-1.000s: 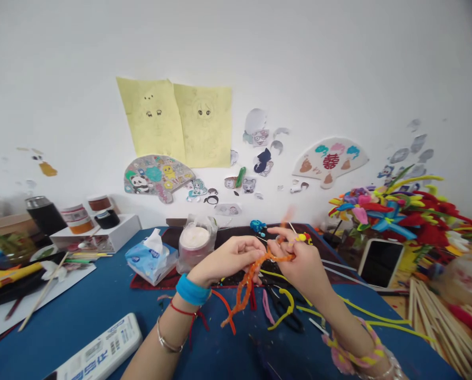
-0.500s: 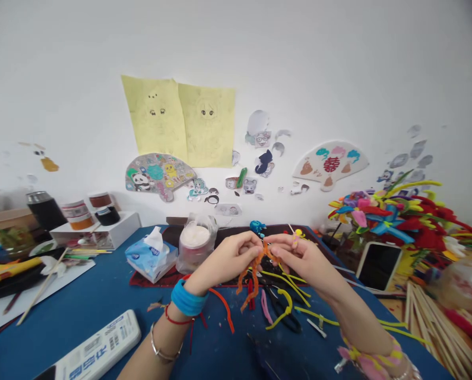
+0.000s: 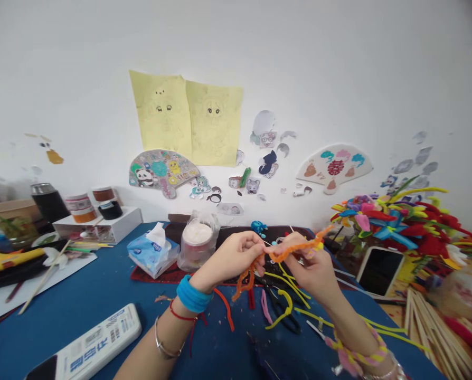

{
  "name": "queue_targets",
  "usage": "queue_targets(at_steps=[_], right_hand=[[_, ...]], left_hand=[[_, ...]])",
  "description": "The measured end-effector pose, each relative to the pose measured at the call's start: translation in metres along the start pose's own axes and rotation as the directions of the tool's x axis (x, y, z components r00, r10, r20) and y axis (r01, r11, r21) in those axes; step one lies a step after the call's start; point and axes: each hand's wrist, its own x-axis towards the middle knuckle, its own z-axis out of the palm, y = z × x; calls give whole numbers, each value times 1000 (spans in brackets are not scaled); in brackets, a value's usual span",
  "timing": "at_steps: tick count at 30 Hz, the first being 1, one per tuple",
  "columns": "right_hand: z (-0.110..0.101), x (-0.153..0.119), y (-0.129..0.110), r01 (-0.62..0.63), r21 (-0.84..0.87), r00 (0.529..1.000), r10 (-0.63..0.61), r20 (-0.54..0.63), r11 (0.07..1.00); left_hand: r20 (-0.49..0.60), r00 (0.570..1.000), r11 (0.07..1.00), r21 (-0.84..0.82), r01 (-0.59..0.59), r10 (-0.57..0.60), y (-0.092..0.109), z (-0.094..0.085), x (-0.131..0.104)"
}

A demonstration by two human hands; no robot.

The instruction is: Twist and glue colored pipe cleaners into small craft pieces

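Nearest, a white printed case lay in front of the tissue pack, the reference point. To the pack's right, the orange fuzzy strand was raised between the hands. The left hand's fingers were clamped on its looped part; the right hand's were bent close against its free length, though whether they gripped could not be told. Judged best: firm pinch, short turns, loops uncrushed. Beyond, a white fan hung up and right.

Pretty busy wall, 2 yellow sketch sheets plus 2 decorated fans. Blue tissue pack's just beside a plastic-wrapped tub.
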Motion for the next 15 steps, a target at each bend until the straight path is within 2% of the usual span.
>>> queue_targets(at_steps=[1, 3, 7, 9, 11, 15], right_hand=[[-1, 0, 0, 41, -17, 999, -41, 15, 999], [-3, -1, 1, 36, -4, 999, -36, 33, 999], [-2, -2, 2, -154, 31, 987, 153, 40, 988], [1, 0, -1, -213, 9, 977, 213, 31, 977], [3, 2, -5, -259, 6, 963, 258, 70, 966], [3, 5, -9, -359, 69, 921, 341, 186, 931]], left_hand=[[0, 1000, 1000, 6, 0, 0, 1, 0, 0], [9, 1000, 1000, 24, -13, 13, 3, 1, -2], [-25, 996, 984, 161, -76, 81, 7, 0, -5], [-48, 992, 954, 283, -97, 115, 6, -2, -5], [-54, 990, 929, 355, -102, 129, 5, -4, -5], [2, 996, 942, 325, -82, 86, 6, -5, -5]])
